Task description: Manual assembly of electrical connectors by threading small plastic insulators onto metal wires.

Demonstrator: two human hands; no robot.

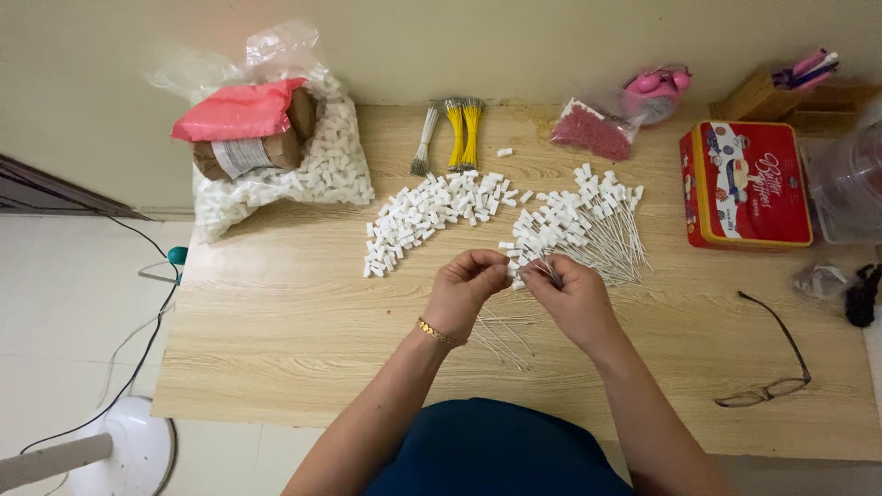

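1. Head view: the left hand (pixel 462 292) pinches a small white plug (pixel 504 269) between thumb and fingers (pixel 489 264), closed narrow on it.
2. The right hand (pixel 571 296) meets it, fingers pinched on a thin wire (pixel 548 272); both sit just above the worktop (pixel 276 349), near its middle.
3. To do this well, I judge the wire tip should stay straight and in line with the plug, the grip kept close to the tip so it does not bend.
4. Bare wires (pixel 501 335) lie under the hands; loose plugs (pixel 432 216) and finished pieces (pixel 588 225) lie just beyond.
5. A clear bag (pixel 303 174) at far left holds many more plugs, with a pink-topped brown roll (pixel 248 129) on top.
6. A small bag (pixel 593 129) holds red bits.
7. A red tin (pixel 746 184) at right is shut; its contents are hidden.
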